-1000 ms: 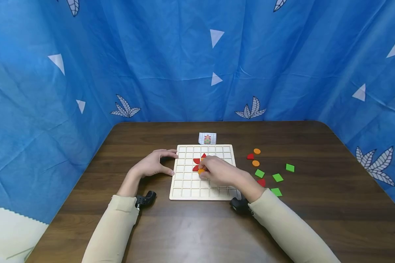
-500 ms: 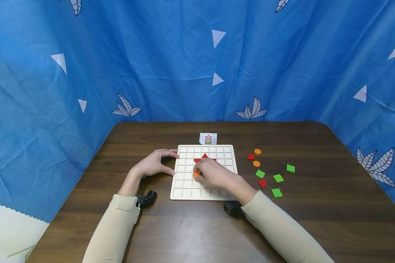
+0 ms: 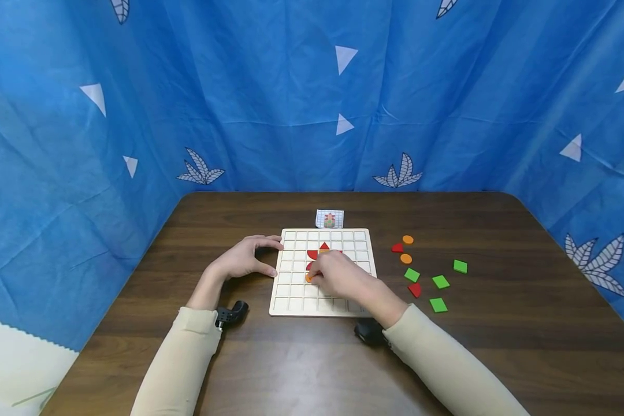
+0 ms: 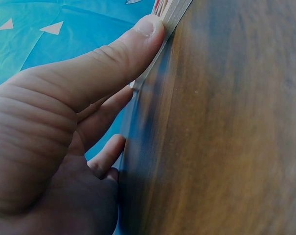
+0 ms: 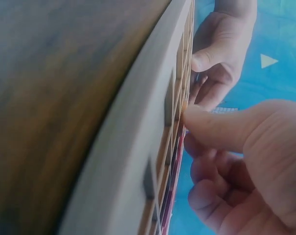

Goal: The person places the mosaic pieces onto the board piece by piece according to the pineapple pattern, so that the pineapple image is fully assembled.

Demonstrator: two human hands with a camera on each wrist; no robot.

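Note:
A pale wooden grid board (image 3: 291, 305) lies on the dark table. Red pieces (image 3: 312, 254) sit in its upper middle cells. My right hand (image 3: 338, 274) lies over the board's middle and pinches a small orange piece (image 3: 309, 278) down at a cell; the thumb (image 5: 221, 125) presses toward the grid in the right wrist view. My left hand (image 3: 241, 259) rests at the board's left edge, thumb (image 4: 113, 61) against its side and fingers curved round the far corner.
Loose pieces lie right of the board: two orange discs (image 3: 407, 239), red pieces (image 3: 415, 289) and several green squares (image 3: 439, 282). A small pattern card (image 3: 329, 219) sits behind the board. Blue cloth walls surround the table.
My right hand has slid left and slightly toward me across the board, carrying the orange piece to a lower-left cell. The left hand has stayed put.

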